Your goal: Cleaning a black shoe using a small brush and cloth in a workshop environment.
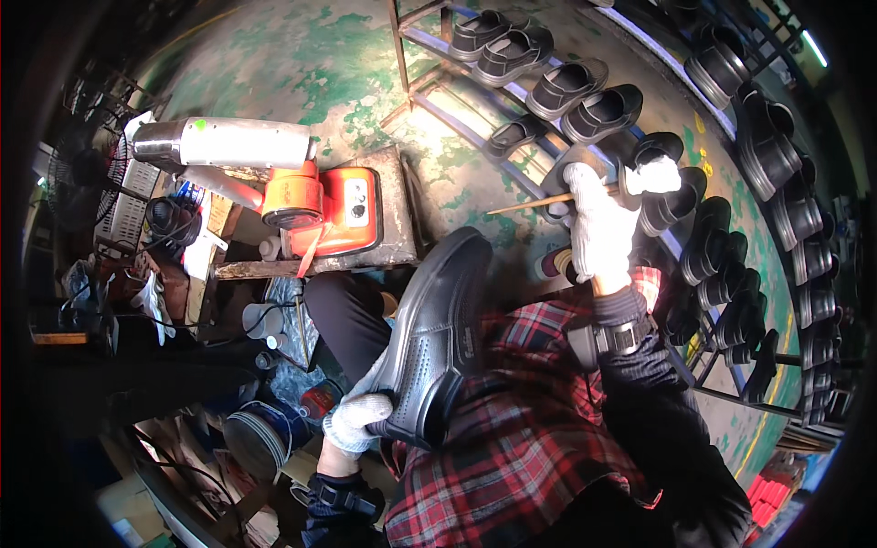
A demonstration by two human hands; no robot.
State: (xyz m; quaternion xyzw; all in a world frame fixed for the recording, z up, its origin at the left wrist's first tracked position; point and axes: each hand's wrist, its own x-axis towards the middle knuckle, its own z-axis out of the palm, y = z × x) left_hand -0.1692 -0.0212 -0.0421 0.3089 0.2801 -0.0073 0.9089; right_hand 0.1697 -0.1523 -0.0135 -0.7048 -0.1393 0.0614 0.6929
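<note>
My left hand (358,413), in a white knit glove, grips the heel end of a black perforated shoe (438,333) that lies across my lap, toe pointing away from me. My right hand (598,224), also gloved, reaches out to the rack and holds a thin wooden stick (530,205) that points left. The same hand's fingers rest at a black shoe (660,175) on the rack, with white showing at its opening. A strap with a black device (614,336) sits on my right wrist.
A long metal rack (548,128) curves along the right, filled with several black shoes (585,100). An orange and silver machine (301,196) with a metal cylinder (228,143) stands on a low bench at the left. Cables, a fan and clutter fill the left side. The floor (301,73) is worn green.
</note>
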